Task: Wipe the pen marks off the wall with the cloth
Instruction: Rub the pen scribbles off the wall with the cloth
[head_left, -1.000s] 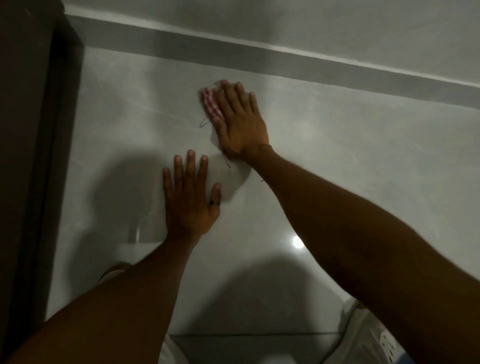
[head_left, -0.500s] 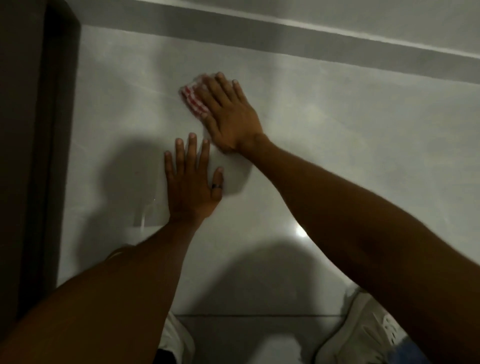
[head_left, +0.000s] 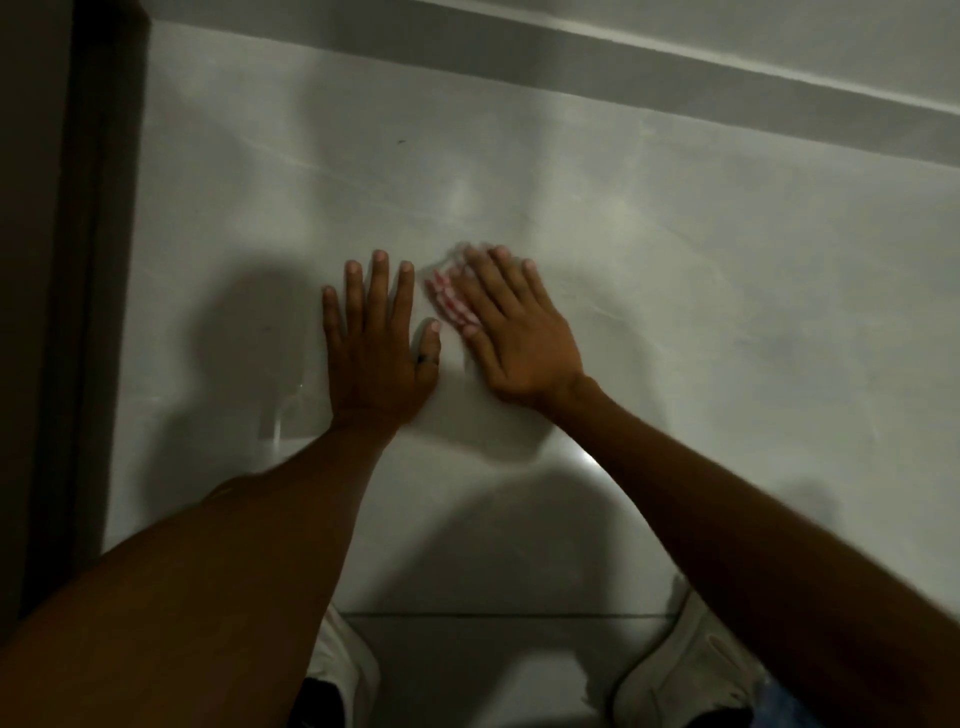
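cloth (head_left: 451, 299), red and white, sits pressed to the wall (head_left: 675, 260) just right of the left hand (head_left: 376, 343), under the straight fingers of the right hand (head_left: 519, 332). left hand lies flat on the wall, fingers straight and spread. dark mark (head_left: 401, 141) shows well above it.

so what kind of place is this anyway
Probably indoors, a room or hallway in a home: a glossy pale grey tiled wall, a dark brown door frame at its left edge, and the person's white shoes on a grey tiled floor.
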